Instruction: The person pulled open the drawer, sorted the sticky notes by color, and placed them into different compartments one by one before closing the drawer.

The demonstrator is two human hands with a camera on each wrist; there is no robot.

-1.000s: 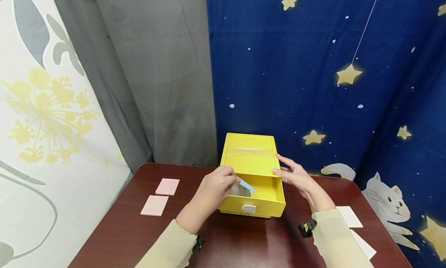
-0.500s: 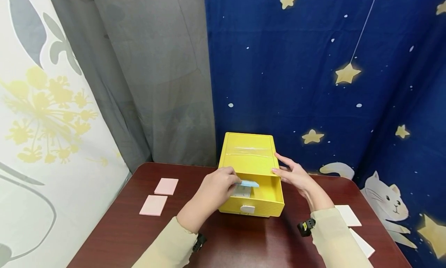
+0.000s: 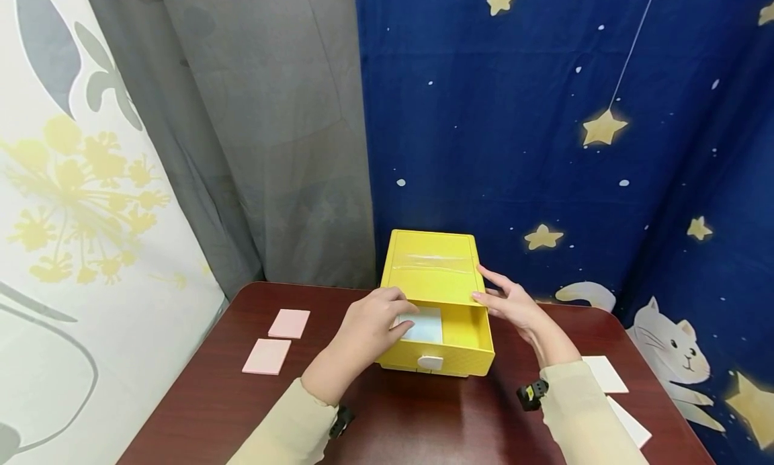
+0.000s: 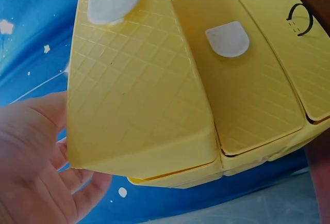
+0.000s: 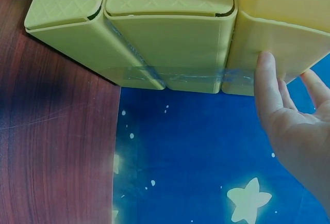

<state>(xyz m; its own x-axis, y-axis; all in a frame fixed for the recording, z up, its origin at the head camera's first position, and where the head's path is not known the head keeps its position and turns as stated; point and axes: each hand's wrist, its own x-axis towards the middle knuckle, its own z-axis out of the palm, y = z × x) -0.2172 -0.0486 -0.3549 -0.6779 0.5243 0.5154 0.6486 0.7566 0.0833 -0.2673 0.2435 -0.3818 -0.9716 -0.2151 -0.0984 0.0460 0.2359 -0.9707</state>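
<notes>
A yellow drawer unit (image 3: 432,243) stands on the table with its top drawer (image 3: 471,337) pulled out. Inside, toward the drawer's left, lies a pale blue square pad (image 3: 429,325), partly covered by the fingers. My left hand (image 3: 369,325) hovers over the drawer's left side, thumb and fingers apart and holding nothing. The left wrist view has this hand (image 4: 31,157) beside the drawer front, its fingertips hidden behind it. My right hand (image 3: 517,309) rests straight fingers on the unit's right side; the right wrist view shows a fingertip (image 5: 265,61) against the yellow wall.
Two pink square pads (image 3: 289,323) lie on the table at the left. Two white square pads (image 3: 607,374) lie at the right, partly behind the right sleeve. Below the pulled-out drawer are closed drawers (image 4: 252,79). A blue star curtain (image 3: 447,115) hangs behind.
The pale blue pad, pinched and tilted in my left hand before, now lies flat in the drawer. The left fingers have spread and let it go. My right hand stays put.
</notes>
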